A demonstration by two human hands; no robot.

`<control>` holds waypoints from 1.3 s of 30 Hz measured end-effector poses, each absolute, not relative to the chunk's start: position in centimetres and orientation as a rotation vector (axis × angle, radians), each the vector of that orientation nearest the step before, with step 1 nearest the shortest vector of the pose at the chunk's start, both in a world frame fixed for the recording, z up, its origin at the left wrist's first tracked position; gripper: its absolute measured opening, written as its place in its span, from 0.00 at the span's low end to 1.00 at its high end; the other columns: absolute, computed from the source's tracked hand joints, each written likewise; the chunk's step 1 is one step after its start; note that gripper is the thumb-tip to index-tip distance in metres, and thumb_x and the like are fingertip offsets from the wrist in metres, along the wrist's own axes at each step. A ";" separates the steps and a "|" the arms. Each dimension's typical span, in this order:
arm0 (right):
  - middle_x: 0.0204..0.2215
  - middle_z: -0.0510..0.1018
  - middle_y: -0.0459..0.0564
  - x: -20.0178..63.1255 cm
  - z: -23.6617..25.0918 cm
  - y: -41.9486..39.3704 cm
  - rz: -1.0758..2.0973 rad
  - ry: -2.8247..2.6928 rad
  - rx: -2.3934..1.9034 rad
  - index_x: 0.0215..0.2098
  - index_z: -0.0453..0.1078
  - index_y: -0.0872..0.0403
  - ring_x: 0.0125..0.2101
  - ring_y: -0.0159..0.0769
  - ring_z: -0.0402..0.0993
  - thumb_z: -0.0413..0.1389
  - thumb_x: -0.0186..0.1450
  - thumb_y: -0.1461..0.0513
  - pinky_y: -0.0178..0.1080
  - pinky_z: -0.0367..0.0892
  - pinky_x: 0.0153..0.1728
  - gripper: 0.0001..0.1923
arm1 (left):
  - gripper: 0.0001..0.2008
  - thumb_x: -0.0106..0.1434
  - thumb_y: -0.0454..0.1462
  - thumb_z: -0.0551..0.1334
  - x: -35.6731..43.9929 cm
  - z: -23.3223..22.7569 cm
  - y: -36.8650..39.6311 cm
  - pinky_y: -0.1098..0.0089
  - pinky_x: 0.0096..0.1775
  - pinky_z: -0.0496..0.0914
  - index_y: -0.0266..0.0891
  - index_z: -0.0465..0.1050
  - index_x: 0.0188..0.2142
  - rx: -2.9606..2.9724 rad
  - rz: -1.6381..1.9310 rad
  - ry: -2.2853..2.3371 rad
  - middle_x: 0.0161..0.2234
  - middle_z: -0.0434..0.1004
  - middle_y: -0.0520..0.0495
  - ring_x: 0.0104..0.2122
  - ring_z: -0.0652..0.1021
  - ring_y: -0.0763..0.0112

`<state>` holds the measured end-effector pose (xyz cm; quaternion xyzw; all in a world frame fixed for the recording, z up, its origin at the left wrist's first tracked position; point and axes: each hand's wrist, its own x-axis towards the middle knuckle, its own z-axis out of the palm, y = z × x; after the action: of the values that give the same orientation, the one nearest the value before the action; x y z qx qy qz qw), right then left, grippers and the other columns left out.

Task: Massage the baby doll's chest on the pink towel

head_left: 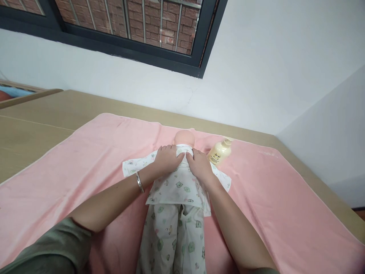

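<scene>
Left hand: the left hand [168, 156] lies flat, fingers spread and palm down, on the upper chest of the doll's white printed cotton top [178, 184], gripping nothing.
Right hand: the right hand [201, 165] rests the same way, open, just beside the left, fingers toward the collar.
Doll: the pale plastic baby doll [184, 137] lies on its back mid-towel, head toward the wall, in matching printed trousers [173, 239].
Wrist: a silver bangle [139, 182] circles the left wrist.
Surroundings: a pink terry towel [85, 160] covers the beige tabletop [34, 125]; a cream pump bottle [219, 152] lies near the doll's head, just beside the right hand.
</scene>
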<state>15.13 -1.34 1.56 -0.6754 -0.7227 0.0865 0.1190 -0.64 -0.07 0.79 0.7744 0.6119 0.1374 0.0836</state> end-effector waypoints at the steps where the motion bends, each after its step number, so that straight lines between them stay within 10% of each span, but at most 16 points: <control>1: 0.52 0.80 0.62 15.1 1.6 -1.3 0.252 -2.114 -1.977 0.55 0.71 0.58 0.54 0.51 0.74 0.40 0.77 0.52 0.43 0.61 0.51 0.25 | 0.25 0.74 0.48 0.48 -0.6 0.8 -0.1 0.54 0.54 0.69 0.31 0.73 0.50 2.312 0.409 1.826 0.47 0.81 0.32 0.50 0.79 0.49; 39: 0.50 0.81 0.59 15.3 1.4 -1.2 0.264 -2.104 -1.931 0.50 0.75 0.56 0.52 0.48 0.75 0.41 0.77 0.52 0.41 0.62 0.51 0.25 | 0.25 0.74 0.49 0.46 -1.0 1.0 0.0 0.57 0.53 0.69 0.33 0.73 0.50 2.345 0.359 1.763 0.49 0.81 0.33 0.51 0.79 0.51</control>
<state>15.35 -1.22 1.42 -0.6670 -0.7268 0.0911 0.1362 -1.02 0.04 0.99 0.7900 0.5938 0.1209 0.0927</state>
